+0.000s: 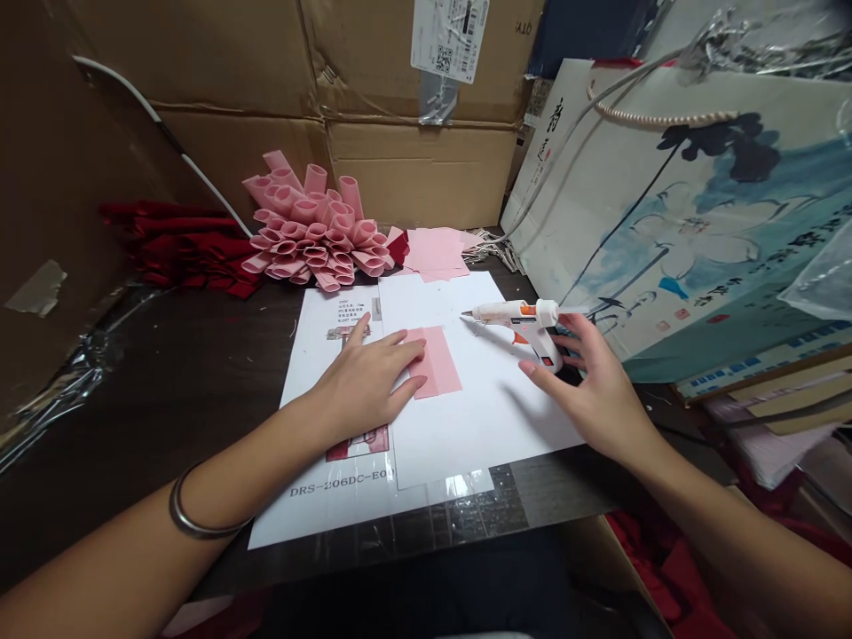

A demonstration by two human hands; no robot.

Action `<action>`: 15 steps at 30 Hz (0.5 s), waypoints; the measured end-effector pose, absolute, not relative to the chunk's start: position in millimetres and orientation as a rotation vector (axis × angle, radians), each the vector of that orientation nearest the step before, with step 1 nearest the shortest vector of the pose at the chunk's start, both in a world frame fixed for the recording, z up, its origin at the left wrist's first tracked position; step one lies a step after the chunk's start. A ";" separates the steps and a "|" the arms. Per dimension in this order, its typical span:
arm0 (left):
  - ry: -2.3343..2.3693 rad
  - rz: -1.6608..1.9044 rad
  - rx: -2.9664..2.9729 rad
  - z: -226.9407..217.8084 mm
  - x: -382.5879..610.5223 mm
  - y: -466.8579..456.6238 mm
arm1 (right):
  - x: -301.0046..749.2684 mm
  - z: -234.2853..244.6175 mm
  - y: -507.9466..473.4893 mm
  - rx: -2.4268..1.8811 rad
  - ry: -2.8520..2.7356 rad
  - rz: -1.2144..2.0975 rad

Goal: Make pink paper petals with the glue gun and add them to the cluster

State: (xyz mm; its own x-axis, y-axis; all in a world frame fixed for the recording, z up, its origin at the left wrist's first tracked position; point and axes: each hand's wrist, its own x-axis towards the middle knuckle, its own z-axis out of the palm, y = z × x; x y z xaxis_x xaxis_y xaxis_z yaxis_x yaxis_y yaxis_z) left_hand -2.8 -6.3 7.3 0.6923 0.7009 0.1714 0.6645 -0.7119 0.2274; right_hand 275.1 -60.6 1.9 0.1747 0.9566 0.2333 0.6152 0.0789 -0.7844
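One pink sheet [436,364] under left grip [363,386], glue gun [519,321] beside right grip [586,390].

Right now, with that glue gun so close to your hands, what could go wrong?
If the glue gun is hot, its nozzle could burn someone, since it points toward the left hand resting on the pink paper. Glue might also drip onto the white sheet below it. The right hand is right beside the gun, so a small bump might tip it or slide it toward the paper.
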 end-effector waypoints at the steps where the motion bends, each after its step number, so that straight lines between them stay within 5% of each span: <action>1: 1.118 0.358 2.758 7.9 -2.9 -6.0 | 274.5 5.0 -53.4 -1.658 -1.518 0.549; 15: 1.105 0.355 2.724 7.7 -4.4 -5.7 | 274.8 14.9 -22.9 -1.627 -1.634 0.812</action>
State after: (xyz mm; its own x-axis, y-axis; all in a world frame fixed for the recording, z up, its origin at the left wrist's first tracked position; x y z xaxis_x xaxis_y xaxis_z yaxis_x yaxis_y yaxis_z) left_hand -4.4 -5.7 7.7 0.6952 0.7026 0.1517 0.6596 -0.7074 0.2539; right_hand 274.8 -22.9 14.9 0.0156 0.9991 0.0386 0.5730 0.0226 -0.8192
